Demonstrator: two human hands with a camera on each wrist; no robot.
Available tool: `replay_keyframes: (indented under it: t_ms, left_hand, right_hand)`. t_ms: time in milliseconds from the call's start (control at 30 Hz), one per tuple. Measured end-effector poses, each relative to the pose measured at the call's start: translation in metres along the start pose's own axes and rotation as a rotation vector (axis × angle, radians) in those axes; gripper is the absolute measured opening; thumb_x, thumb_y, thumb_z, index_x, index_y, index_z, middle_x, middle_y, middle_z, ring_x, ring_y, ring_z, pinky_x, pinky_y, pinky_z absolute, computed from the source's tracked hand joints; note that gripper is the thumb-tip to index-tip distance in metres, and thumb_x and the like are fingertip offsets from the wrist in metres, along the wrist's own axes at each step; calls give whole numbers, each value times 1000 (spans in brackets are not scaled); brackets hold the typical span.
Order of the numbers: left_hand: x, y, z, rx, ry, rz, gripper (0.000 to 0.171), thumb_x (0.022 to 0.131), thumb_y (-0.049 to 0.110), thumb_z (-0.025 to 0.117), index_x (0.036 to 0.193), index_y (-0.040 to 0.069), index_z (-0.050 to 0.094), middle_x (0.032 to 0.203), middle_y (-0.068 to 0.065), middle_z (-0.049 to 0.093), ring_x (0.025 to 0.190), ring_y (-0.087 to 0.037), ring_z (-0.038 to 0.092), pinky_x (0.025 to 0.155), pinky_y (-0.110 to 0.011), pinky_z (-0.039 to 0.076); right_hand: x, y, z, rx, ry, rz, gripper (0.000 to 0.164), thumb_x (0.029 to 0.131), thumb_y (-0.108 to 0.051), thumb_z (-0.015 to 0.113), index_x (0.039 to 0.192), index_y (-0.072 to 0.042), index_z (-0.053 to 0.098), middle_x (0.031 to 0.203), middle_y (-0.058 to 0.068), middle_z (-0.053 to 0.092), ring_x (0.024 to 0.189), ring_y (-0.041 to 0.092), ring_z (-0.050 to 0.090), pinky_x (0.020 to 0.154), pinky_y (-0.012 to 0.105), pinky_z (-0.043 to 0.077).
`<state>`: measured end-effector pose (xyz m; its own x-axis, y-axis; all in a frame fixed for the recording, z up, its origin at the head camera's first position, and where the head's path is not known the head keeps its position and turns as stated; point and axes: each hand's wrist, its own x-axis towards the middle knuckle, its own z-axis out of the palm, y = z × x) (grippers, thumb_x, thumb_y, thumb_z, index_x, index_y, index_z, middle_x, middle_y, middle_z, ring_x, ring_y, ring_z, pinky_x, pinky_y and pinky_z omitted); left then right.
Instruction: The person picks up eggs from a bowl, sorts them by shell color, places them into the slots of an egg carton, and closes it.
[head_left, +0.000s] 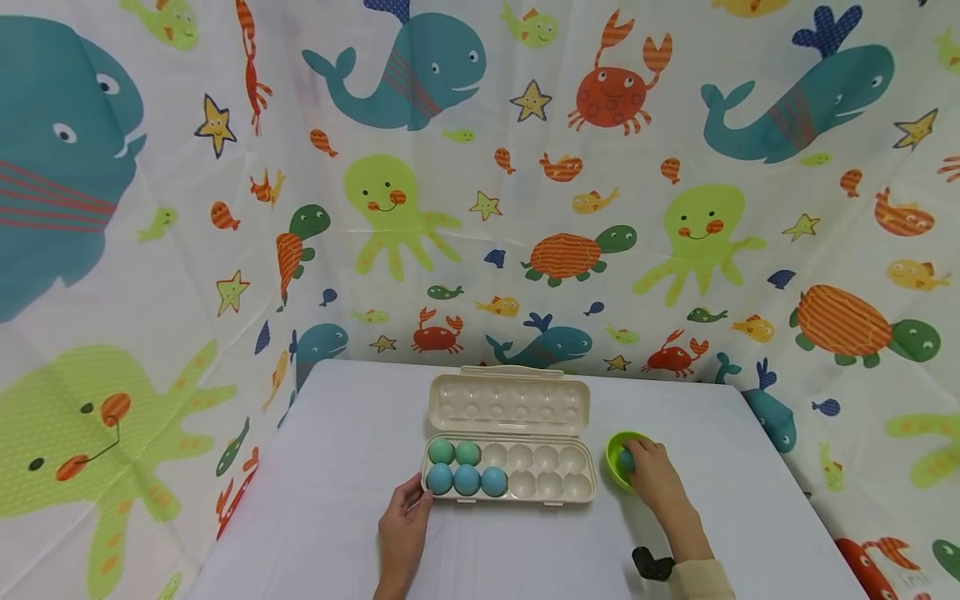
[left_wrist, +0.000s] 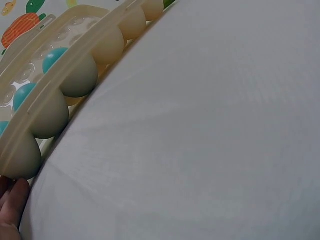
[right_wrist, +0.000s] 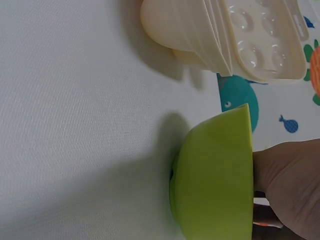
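Observation:
An open cream egg carton [head_left: 551, 500] lies on the table, its lid [head_left: 510, 404] folded back away from me. Two green eggs [head_left: 454, 452] fill the left end of its far row, and three blue eggs [head_left: 467, 479] the left of its near row; the other cups are bare. My left hand [head_left: 403, 527] grips the carton's near left corner, thumb at the front. Right of the carton, my right hand [head_left: 660, 479] reaches into a lime green bowl [head_left: 615, 471], fingers around a blue egg [head_left: 626, 460]. In the right wrist view the bowl wall [right_wrist: 215, 175] hides the fingertips.
A white cloth covers the table [head_left: 337, 450]. A black strap-like thing [head_left: 651, 565] shows beside the right sleeve [head_left: 701, 579]. Behind and to the left hangs a curtain [head_left: 465, 317] printed with sea animals, close to the table's far edge.

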<state>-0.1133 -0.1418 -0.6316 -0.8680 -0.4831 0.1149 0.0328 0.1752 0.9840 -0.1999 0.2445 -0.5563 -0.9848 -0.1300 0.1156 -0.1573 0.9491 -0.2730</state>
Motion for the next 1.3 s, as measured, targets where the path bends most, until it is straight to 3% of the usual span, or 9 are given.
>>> replay_keyframes:
  t_ms: [500, 700, 967, 1300]
  left_hand:
    - [1, -2, -1, 4, -18, 4, 34, 94, 9, 69, 126, 0, 64, 123, -20, 70, 113, -31, 69, 86, -19, 59]
    - [1, -1, 0, 7, -14, -4, 34, 94, 9, 69, 126, 1, 63, 124, -19, 70, 113, -27, 69, 87, -18, 59]
    - [2, -2, 0, -15, -21, -7, 35, 93, 8, 71, 127, 2, 64, 124, -16, 70, 115, -29, 68, 87, -16, 58]
    - [1, -1, 0, -17, -31, 4, 36, 94, 9, 70, 128, 2, 62, 126, -17, 69, 115, -30, 68, 88, -20, 58]
  right_hand:
    - [0, 3, -1, 30, -16, 6, 44, 79, 6, 74, 121, 9, 60, 121, 30, 60, 110, 47, 55, 96, 60, 51]
    - [-2, -3, -10, 56, 53, -27, 44, 79, 3, 76, 120, 9, 60, 116, 28, 59, 107, 45, 54, 93, 59, 52]
    - [-1, -19, -20, 101, 126, -62, 45, 84, -3, 77, 125, 6, 59, 120, 26, 61, 110, 44, 56, 94, 58, 53]
    - [-3, -60, -23, 187, 108, -57, 49, 88, -12, 75, 130, 5, 58, 125, 24, 62, 116, 40, 59, 101, 56, 53]
